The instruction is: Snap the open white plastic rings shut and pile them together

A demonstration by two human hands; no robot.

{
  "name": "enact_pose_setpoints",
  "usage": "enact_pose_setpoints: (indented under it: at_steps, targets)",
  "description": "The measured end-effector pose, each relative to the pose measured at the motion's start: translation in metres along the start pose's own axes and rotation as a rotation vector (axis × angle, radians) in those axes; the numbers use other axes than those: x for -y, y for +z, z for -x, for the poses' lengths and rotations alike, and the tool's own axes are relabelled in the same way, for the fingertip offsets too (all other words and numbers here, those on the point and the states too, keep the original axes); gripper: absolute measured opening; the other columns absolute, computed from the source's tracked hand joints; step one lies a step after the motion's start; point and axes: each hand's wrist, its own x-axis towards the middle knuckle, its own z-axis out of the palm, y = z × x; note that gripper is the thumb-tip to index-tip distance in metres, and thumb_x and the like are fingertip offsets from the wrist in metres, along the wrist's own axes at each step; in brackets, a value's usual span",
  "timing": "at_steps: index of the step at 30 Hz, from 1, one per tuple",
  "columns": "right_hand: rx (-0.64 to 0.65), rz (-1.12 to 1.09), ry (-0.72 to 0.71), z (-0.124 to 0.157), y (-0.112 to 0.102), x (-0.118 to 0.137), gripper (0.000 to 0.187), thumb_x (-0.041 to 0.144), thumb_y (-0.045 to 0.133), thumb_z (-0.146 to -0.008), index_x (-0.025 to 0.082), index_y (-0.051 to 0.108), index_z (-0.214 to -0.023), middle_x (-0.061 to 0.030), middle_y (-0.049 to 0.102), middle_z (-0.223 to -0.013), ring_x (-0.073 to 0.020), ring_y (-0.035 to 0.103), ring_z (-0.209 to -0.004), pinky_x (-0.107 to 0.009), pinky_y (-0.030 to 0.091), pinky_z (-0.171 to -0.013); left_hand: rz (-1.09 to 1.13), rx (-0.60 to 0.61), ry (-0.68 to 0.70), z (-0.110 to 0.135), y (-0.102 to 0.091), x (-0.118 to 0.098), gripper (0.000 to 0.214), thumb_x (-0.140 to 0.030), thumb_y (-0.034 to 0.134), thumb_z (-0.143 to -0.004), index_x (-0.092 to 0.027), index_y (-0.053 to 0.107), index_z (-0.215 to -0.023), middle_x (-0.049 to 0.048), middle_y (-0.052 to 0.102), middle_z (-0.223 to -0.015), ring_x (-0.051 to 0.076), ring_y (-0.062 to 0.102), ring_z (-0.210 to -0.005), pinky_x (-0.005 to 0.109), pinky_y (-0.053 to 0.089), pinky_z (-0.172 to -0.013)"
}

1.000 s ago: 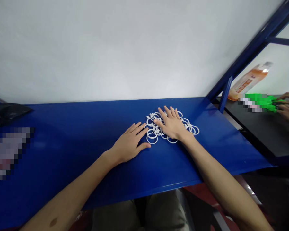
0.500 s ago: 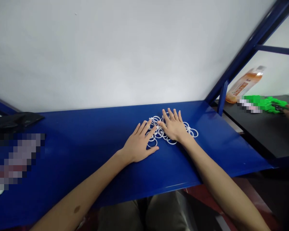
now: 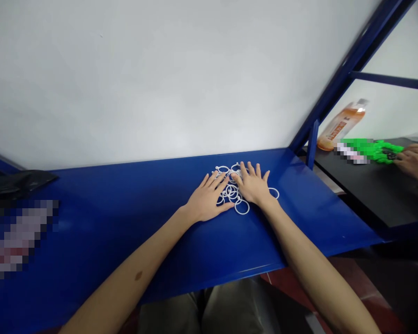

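A loose heap of several white plastic rings (image 3: 242, 207) lies on the blue table (image 3: 125, 199), some of them with small knobs. Over the left side of the heap rests my left hand (image 3: 209, 197), palm down with fingers spread and the thumb pointing right. My right hand (image 3: 253, 185) lies flat on the heap's right part, its fingers also apart. Both palms hide some of the rings. Neither hand is closed around a ring. One ring shows to the right of my right wrist.
Black plastic (image 3: 17, 183) and a blurred-out item (image 3: 24, 236) lie at the left. On a black table (image 3: 355, 185) at the right stand an orange bottle (image 3: 341, 126) and bright green pieces (image 3: 386, 150), near another person's hand (image 3: 416, 160). A blue frame post (image 3: 312, 144) separates the tables.
My hands have come closer together, drawing the rings into a tighter heap. At the right, more of the other person's hand shows by the green pieces. The view has shifted slightly.
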Motion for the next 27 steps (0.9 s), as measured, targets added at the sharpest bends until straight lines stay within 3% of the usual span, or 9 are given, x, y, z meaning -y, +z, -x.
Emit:
enact_pose_setpoints:
  at_steps: [3, 7, 10, 13, 19, 24, 27]
  targets:
    - [0.005, -0.049, -0.073, 0.002, -0.004, 0.007, 0.083, 0.068, 0.01, -0.097, 0.013, 0.016, -0.159, -0.0179, 0.023, -0.163, -0.0424, 0.012, -0.15, -0.067, 0.013, -0.116, -0.034, -0.018, 0.024, 0.009, -0.005, 0.0, 0.081, -0.067, 0.04, -0.094, -0.02, 0.022, -0.157, 0.0099, 0.025, -0.163, 0.029, 0.012, -0.153, 0.05, 0.013, -0.125]
    - [-0.073, -0.105, -0.136, 0.006, -0.009, 0.009, 0.085, 0.07, 0.012, -0.096, 0.012, 0.016, -0.159, -0.0175, 0.029, -0.161, -0.0396, 0.017, -0.15, -0.062, 0.016, -0.119, -0.114, -0.132, -0.072, 0.036, -0.013, 0.006, 0.066, -0.057, 0.042, -0.097, -0.017, 0.036, -0.15, 0.0115, 0.032, -0.161, 0.03, 0.022, -0.151, 0.051, 0.017, -0.124]
    - [-0.225, -0.078, 0.012, 0.008, -0.018, 0.002, 0.089, 0.075, 0.013, -0.093, 0.014, 0.027, -0.156, -0.0223, 0.042, -0.152, -0.0448, 0.029, -0.144, -0.07, 0.017, -0.114, -0.133, -0.208, -0.194, 0.058, -0.017, 0.012, 0.054, -0.048, 0.042, -0.1, -0.013, 0.047, -0.14, 0.0168, 0.043, -0.153, 0.032, 0.036, -0.144, 0.052, 0.028, -0.12]
    - [-0.219, -0.067, 0.222, 0.007, -0.024, -0.006, 0.093, 0.079, 0.012, -0.09, 0.013, 0.034, -0.153, -0.0262, 0.042, -0.15, -0.0508, 0.03, -0.141, -0.081, 0.015, -0.105, -0.101, -0.226, -0.246, 0.067, -0.021, 0.015, 0.043, -0.042, 0.047, -0.098, -0.015, 0.053, -0.132, 0.0161, 0.052, -0.143, 0.032, 0.046, -0.135, 0.053, 0.037, -0.114]
    - [-0.107, -0.12, 0.326, -0.001, -0.014, -0.001, 0.091, 0.076, 0.007, -0.091, 0.013, 0.023, -0.156, -0.0237, 0.027, -0.159, -0.0473, 0.015, -0.148, -0.081, 0.015, -0.106, -0.008, -0.194, -0.145, 0.063, -0.029, 0.009, 0.035, -0.036, 0.052, -0.097, -0.02, 0.056, -0.128, 0.0115, 0.054, -0.135, 0.028, 0.049, -0.127, 0.049, 0.044, -0.109]
    - [-0.192, -0.258, 0.311, -0.004, -0.008, 0.004, 0.087, 0.073, 0.007, -0.093, 0.013, 0.029, -0.152, -0.0242, 0.03, -0.157, -0.0448, 0.017, -0.148, -0.077, 0.018, -0.109, -0.034, -0.127, -0.017, 0.064, -0.03, -0.001, 0.029, -0.028, 0.052, -0.098, -0.021, 0.06, -0.125, 0.011, 0.054, -0.133, 0.028, 0.05, -0.124, 0.047, 0.048, -0.102]
    - [-0.283, -0.263, 0.208, -0.001, -0.01, 0.005, 0.085, 0.073, 0.012, -0.094, 0.013, 0.035, -0.149, -0.0248, 0.034, -0.154, -0.0457, 0.02, -0.147, -0.077, 0.015, -0.109, -0.069, -0.132, -0.013, 0.064, -0.03, -0.002, 0.019, -0.024, 0.051, -0.098, -0.02, 0.065, -0.111, 0.0098, 0.059, -0.125, 0.026, 0.052, -0.118, 0.044, 0.049, -0.097]
